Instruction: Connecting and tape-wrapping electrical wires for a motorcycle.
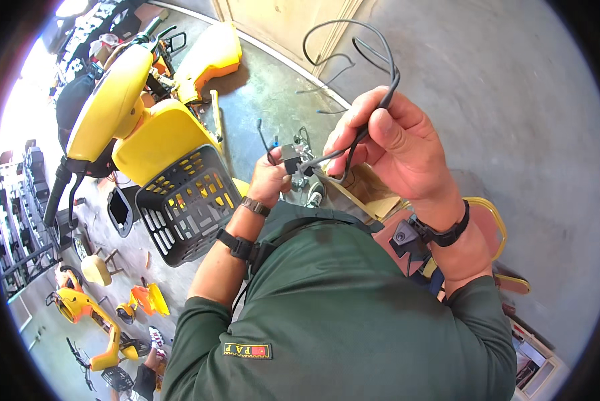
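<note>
My right hand [396, 144] is raised in front of me and pinches a black cable [353, 40] that loops up and away over the concrete floor. Lower and to the left, my left hand [272, 179] grips a small grey and black connector block [292, 158] at the other end of that cable. A thin wire runs taut between the two hands. Both wrists carry black straps, and the right one bears a small black device [407, 239]. My green shirt [353, 314] fills the lower middle.
A yellow scooter [123, 113] with a black front basket [183, 204] stands to the left. More yellow body panels [210, 57] lie beyond it, and smaller yellow parts [89, 314] at lower left. A yellow-framed stool [493, 230] stands beside my right arm. Wooden boards [286, 23] lean at the top.
</note>
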A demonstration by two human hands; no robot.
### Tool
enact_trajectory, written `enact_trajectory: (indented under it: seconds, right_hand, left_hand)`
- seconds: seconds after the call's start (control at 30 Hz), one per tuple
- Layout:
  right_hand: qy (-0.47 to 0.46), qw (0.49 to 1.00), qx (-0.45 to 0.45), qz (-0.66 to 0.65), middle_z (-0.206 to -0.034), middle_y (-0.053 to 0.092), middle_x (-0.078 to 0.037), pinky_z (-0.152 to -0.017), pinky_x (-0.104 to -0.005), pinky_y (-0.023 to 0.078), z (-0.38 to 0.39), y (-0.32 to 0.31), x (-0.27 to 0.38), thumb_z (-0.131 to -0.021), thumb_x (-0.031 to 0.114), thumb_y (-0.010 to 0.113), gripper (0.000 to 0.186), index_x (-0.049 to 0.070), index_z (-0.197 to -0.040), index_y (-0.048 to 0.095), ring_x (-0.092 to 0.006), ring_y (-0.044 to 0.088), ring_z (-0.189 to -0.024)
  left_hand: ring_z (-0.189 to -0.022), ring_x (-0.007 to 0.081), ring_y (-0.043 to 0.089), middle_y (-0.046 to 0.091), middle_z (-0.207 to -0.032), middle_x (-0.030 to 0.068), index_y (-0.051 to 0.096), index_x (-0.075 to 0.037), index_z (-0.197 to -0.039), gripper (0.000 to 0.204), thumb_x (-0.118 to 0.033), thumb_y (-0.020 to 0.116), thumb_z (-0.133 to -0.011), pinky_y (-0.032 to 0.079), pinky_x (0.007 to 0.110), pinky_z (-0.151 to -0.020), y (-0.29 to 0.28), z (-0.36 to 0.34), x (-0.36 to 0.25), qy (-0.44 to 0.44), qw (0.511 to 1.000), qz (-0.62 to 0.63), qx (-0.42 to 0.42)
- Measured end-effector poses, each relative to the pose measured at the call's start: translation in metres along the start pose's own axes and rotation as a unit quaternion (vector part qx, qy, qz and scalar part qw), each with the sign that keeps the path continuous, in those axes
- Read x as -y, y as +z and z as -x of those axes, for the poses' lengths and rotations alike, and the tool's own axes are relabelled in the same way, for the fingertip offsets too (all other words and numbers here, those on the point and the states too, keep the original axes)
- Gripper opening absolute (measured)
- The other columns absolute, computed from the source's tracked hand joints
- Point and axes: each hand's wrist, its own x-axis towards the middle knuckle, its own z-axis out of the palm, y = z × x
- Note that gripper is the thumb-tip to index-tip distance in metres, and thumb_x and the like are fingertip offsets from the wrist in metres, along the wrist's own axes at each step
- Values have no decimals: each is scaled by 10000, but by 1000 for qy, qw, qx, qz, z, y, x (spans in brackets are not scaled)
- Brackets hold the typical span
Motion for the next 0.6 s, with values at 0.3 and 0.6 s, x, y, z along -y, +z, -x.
enact_trajectory:
  seconds: [0.3, 0.6]
  right_hand:
    - [-61, 997, -53, 6, -898, 604, -136, -690, -386, 554, 44, -15, 1, -990, 315, 471, 312, 8, -1004, 525, -236, 614, -860]
    - [-89, 988, -124, -38, -742, 529, -73, -583, -368, 549, 71, -5, -3, -970, 333, 509, 311, 24, -998, 501, -217, 558, -729]
  left_hand:
    - [-595, 41, 457, 643, -991, 24, 459, -45, -1345, 643, 52, 661, -742, 316, 192, -465, -18, 25, -25, 76, 990, 78, 84]
    - [-538, 63, 463, 642, -893, 44, 557, -76, -1097, 470, 146, 592, -683, 330, 195, -451, -12, 41, -37, 149, 978, 133, 59]
